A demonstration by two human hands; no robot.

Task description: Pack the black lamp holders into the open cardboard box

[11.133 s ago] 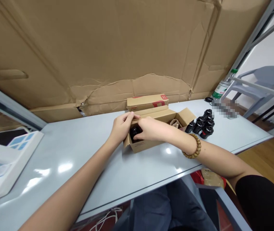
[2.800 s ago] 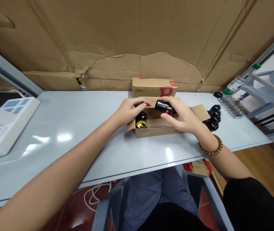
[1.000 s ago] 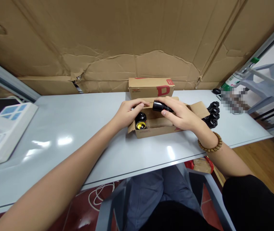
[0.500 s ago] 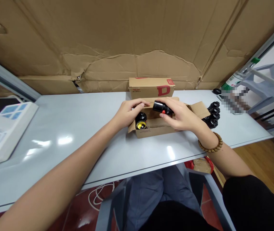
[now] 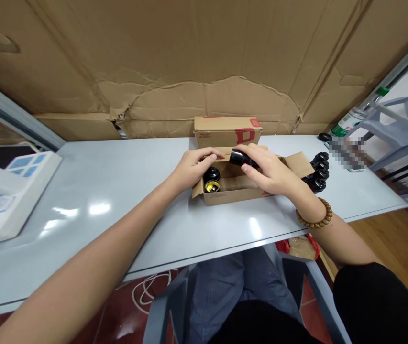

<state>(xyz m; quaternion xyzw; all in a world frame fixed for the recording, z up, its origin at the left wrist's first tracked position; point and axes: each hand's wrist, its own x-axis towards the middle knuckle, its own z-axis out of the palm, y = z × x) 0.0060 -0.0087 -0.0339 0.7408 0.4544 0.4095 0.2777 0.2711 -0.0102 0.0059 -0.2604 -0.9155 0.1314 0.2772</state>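
Right hand (image 5: 271,173) grips a black cylindrical plastic socket (image 5: 238,157) over the open brown cardboard box (image 5: 237,195); left hand (image 5: 191,166), fingers curled, steadies its end; lowering it in seems next.

The open box (image 5: 236,193) near the bench's far edge is plain brown cardboard with a small red mark low on its front. Inside at its left end sits a black socket (image 5: 211,180) with a yellow-gold mouth. The right hand (image 5: 271,172) grips a glossy black socket (image 5: 241,157). Behind stands a closed brown box (image 5: 227,131) printed in red. Toward the right edge cluster more black sockets (image 5: 317,170). The bench (image 5: 117,200) is pale grey-blue, glossy. On the right wrist, a tan wooden bead bracelet (image 5: 314,217).
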